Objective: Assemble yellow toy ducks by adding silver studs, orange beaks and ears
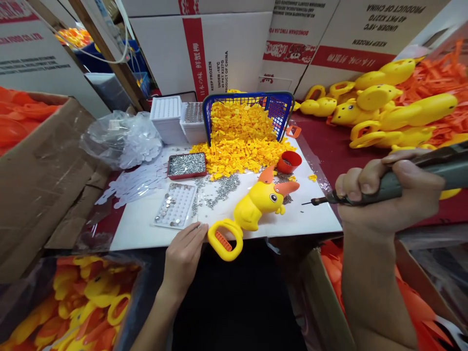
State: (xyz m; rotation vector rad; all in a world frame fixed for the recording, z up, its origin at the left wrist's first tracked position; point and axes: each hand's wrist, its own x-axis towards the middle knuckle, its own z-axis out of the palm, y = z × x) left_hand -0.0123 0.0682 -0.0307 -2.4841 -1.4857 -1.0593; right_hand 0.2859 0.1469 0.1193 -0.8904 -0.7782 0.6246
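My right hand (pixel 387 190) is wrapped around a grey-green electric screwdriver (pixel 409 178), whose thin bit points left above the table's right side. A yellow toy duck (pixel 256 204) with an open orange beak lies on the white board, its looped handle (pixel 225 240) jutting over the front edge. My left hand (pixel 186 253) is at that edge, just left of the handle, fingers pressed together. Whatever they pinch, if anything, is hidden. Left of the duck lies a white dimpled tray (pixel 175 204) with several small silver discs. Loose screws (pixel 223 190) are scattered behind the duck.
A blue basket (pixel 288 105) spills small yellow parts (pixel 243 146). Nearby are a red cup (pixel 289 162), a screw tray (pixel 187 165), stacked white trays (pixel 166 119) and white pieces (pixel 135 185). Yellow ducks (pixel 380 105) lie at right; a bin of duck parts (pixel 87 302) stands lower left.
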